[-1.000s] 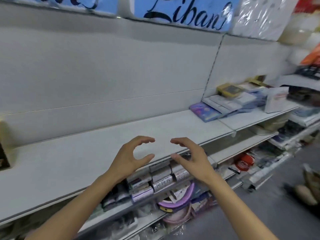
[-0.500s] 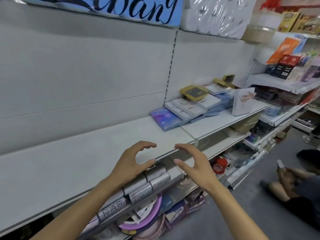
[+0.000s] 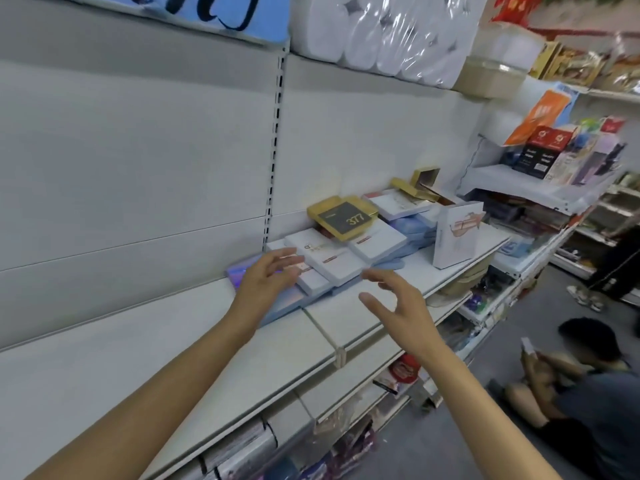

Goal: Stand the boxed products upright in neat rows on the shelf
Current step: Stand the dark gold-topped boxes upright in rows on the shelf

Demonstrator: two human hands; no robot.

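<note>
The boxed products [image 3: 346, 251] are found lying flat in overlapping stacks on the shelf [image 3: 363, 317]; one white box [image 3: 456, 233] is stood upright further right. The left hand [image 3: 266, 278] is held released, fingers spread, over the nearest iridescent box [image 3: 239, 271]. The right hand [image 3: 401, 306] is likewise released, empty, just before the stack. The left hand is judged nearer.

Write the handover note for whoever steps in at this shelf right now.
Left hand: open, empty, over the iridescent flat box at the pile's near end.
Right hand: open, empty, above the shelf.
Done: one white box stands upright.
Left: the white flat boxes, the gold box and those behind lie flat in a loose heap; stand them up in rows.
</note>
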